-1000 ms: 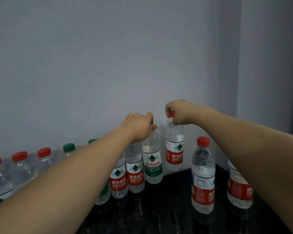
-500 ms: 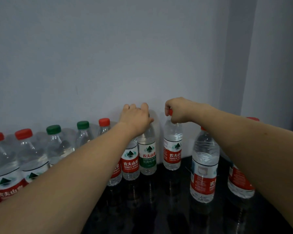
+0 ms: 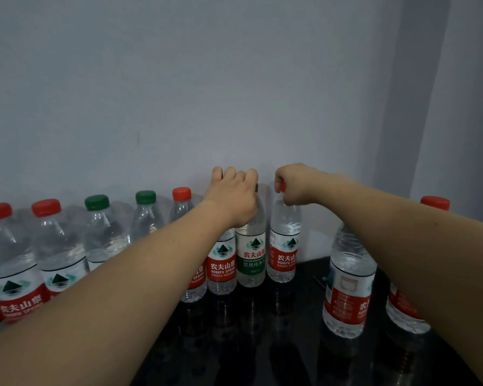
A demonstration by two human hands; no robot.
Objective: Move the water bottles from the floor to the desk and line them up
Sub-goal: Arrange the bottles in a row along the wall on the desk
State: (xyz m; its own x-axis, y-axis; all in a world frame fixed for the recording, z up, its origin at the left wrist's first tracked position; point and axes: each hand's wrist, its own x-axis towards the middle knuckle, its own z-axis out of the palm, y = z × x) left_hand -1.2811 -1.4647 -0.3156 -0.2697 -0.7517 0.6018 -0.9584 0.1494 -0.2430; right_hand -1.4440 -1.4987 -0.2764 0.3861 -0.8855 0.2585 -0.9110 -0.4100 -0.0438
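- Nearest me, on the dark desk (image 3: 290, 355), I see two red-label bottles standing apart from the row: one (image 3: 349, 285) in the open, one (image 3: 402, 307) largely behind my right forearm, its red cap showing above the arm.
- Both hold clear water, filled to the shoulder.
- Further back, the row (image 3: 151, 246) runs along the wall (image 3: 234, 79): I count nine bottles, all upright, side by side, all with clear water.
- Caps I can see in the row: four red and three green; one more is hidden under my left hand.
- My left hand (image 3: 232, 199) is curled over the top of the green-label bottle (image 3: 251, 257), fingers clamped round its cap.
- My right hand (image 3: 296, 185) pinches the red cap of the row's end bottle (image 3: 283, 252), just beside it.
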